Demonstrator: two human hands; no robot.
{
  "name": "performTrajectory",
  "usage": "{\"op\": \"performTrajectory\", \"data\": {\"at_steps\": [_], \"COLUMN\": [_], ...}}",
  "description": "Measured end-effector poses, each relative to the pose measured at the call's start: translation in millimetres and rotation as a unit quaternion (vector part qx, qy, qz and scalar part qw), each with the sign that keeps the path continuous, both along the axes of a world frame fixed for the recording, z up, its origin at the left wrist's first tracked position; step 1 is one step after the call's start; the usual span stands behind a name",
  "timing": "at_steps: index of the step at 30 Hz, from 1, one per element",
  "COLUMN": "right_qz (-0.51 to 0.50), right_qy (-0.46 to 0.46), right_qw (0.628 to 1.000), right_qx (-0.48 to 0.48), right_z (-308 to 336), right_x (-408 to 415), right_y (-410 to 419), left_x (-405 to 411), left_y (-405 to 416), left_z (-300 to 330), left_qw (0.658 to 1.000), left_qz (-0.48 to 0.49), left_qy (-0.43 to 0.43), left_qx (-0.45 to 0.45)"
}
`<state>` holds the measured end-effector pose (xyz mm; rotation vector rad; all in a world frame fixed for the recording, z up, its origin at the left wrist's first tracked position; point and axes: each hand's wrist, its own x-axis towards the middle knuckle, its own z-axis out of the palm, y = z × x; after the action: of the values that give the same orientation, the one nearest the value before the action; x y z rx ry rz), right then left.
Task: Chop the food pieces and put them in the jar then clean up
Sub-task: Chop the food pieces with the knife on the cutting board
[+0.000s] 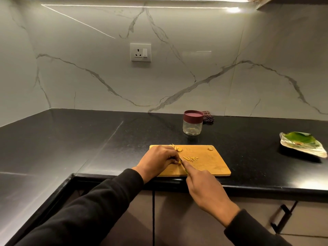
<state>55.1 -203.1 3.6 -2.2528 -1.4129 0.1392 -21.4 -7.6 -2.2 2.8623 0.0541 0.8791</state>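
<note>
A wooden cutting board (209,164) lies at the front edge of the black counter. On it are thin cut slivers (190,158), a few whole pieces (178,148) at the back left and one piece (210,148) at the back right. My left hand (158,159) pinches a small food piece down on the board with curled fingers. My right hand (202,185) grips a knife (182,162) whose blade meets that piece; the handle is mostly hidden in the hand. A clear jar (193,125) with a maroon lid stands behind the board, a few bits inside.
A dark checked cloth (208,117) lies behind the jar by the marble wall. A leaf-shaped green dish (301,143) with a few food bits sits at the right. A wall socket (140,52) is above. Cabinet doors with a black handle (282,217) are below the counter.
</note>
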Motion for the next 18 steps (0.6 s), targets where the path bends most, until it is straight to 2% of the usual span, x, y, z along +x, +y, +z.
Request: {"op": "performTrajectory", "data": {"at_steps": [18], "right_qz": [0.002], "right_qy": [-0.016], "right_qw": [1.0], "right_qx": [0.007], "right_z": [0.5], "right_x": [-1.8], "right_y": [1.8], "left_x": [-2.3], "left_y": [-4.4], "left_z": [0.3], "left_qw": [0.999], "left_qz": [0.027], "left_qy": [0.003], "left_qx": [0.03]}}
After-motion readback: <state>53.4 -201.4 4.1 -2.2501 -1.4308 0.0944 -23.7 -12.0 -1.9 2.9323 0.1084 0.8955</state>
